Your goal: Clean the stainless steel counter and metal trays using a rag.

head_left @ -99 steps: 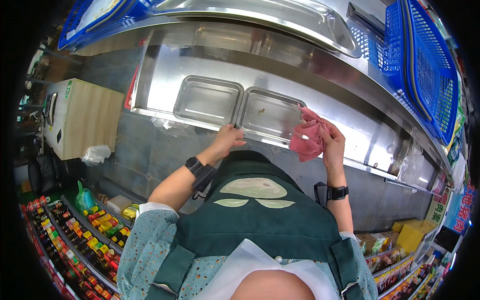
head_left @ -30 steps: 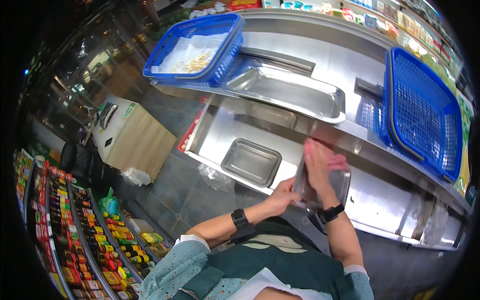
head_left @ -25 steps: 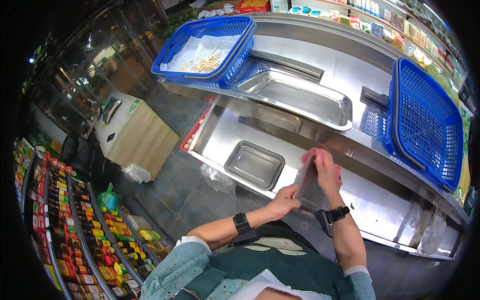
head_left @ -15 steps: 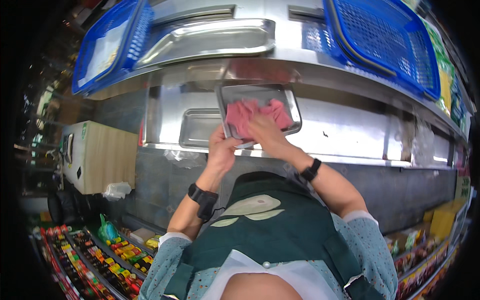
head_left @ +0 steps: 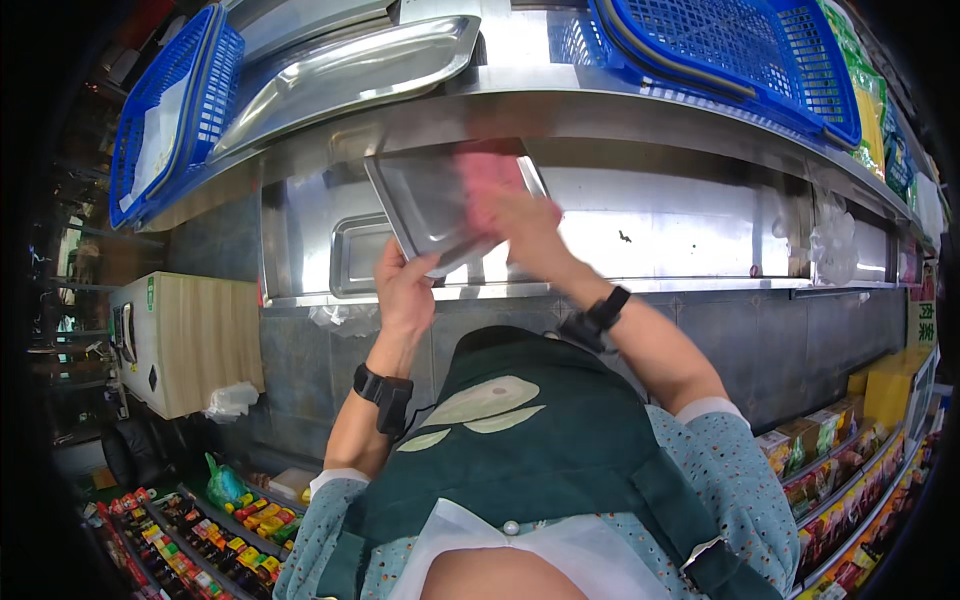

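My left hand (head_left: 405, 290) grips the near edge of a rectangular metal tray (head_left: 415, 195), thumb on the rim. The tray is held tilted above the lower steel shelf. My right hand (head_left: 525, 228) is closed on a pink cloth (head_left: 485, 175) against the right part of the tray's inside. Motion blurs the cloth and the fingers of that hand. The left part of the tray's inside shows bare metal.
A second metal tray (head_left: 355, 255) lies on the lower steel shelf (head_left: 660, 235). Above stand a large shallow tray (head_left: 345, 75), a blue basket (head_left: 205, 100) at left and blue baskets (head_left: 700, 50) at right. A wood-sided cabinet (head_left: 205, 340) stands left; bottles (head_left: 210, 540) fill shelves at lower left.
The tray has shifted left and turned, showing more of its bare inside. The pink cloth, spread across the tray before, is now bunched at its right part under my right hand.
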A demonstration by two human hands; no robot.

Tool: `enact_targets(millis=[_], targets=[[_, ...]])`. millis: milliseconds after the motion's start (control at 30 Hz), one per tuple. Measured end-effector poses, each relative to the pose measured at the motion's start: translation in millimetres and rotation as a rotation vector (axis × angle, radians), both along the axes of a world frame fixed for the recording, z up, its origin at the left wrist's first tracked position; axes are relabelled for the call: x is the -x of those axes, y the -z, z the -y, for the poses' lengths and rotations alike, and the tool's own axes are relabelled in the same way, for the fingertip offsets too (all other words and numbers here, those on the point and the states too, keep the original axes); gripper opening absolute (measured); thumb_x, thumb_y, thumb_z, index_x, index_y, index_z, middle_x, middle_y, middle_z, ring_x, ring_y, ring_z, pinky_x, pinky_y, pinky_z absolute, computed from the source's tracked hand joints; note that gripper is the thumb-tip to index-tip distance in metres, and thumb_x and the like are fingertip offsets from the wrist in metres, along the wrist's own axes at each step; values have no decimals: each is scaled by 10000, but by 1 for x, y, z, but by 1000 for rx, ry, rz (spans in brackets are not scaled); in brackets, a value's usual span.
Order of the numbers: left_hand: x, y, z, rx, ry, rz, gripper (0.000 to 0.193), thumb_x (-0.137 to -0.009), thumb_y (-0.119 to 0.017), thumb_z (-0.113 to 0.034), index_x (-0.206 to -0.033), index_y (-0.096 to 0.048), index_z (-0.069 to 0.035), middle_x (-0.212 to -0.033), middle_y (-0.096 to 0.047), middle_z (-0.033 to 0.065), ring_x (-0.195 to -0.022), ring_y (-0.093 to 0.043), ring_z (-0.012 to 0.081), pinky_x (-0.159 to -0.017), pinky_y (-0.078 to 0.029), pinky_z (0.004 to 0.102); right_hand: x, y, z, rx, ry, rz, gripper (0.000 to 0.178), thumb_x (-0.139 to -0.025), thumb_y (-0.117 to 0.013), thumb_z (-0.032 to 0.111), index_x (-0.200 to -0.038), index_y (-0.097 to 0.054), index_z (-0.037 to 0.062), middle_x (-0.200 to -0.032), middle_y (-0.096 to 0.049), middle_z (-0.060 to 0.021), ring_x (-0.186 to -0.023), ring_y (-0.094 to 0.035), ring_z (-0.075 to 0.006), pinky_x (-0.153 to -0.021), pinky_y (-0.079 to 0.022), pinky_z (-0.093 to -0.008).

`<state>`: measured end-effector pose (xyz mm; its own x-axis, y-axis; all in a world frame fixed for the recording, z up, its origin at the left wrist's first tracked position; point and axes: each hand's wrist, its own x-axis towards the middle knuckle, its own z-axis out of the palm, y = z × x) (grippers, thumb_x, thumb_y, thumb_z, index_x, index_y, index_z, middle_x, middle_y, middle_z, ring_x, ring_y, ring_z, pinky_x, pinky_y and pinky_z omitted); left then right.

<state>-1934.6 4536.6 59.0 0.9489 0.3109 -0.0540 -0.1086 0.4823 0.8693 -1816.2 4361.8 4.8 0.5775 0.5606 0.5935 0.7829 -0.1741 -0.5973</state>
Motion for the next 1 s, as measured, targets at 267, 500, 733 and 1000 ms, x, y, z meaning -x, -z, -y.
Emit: enact_targets(millis=[267,500,733,1000], targets=[[-12,22,-1,31,40,30,153,-908,-566,-29,-1060,-575,-40,-1002,-637,33,-868,-592,97,-808,-460,242,60,-60,-26,-13,-70,-233,374,-864,-565,75,-1234,-525,41,-1202,-539,-167,-1133,-498,-339,-963,-412,-394],[-5,1,-5,145,-35,12,138,-954,-531,-113,-1072,-566,-52,-1027,-636,51,-926,-628,148,-804,-538,338,18,-3,-2,60,10,-71,495,-716,-621,-50,-1196,-522,20,-1194,-530,-151,-1105,-490,-359,-945,-417,-407],[10,2,-25,56,-54,-95,150,-879,-568,0,-1025,-561,-35,-983,-645,85,-871,-659,189,-776,-571,359,-54,48,83,194,243,224,239,-741,-548,2,-955,-631,72,-957,-634,-131,-897,-595,-303,-785,-474,-379],[44,31,-45,112,-25,-214,237,-816,-567,58,-1037,-568,-28,-981,-644,76,-875,-641,173,-750,-557,356,-32,11,111,-167,349,-598,369,-816,-613,-25,-1179,-590,34,-1021,-668,-122,-961,-636,-202,-843,-502,-309]])
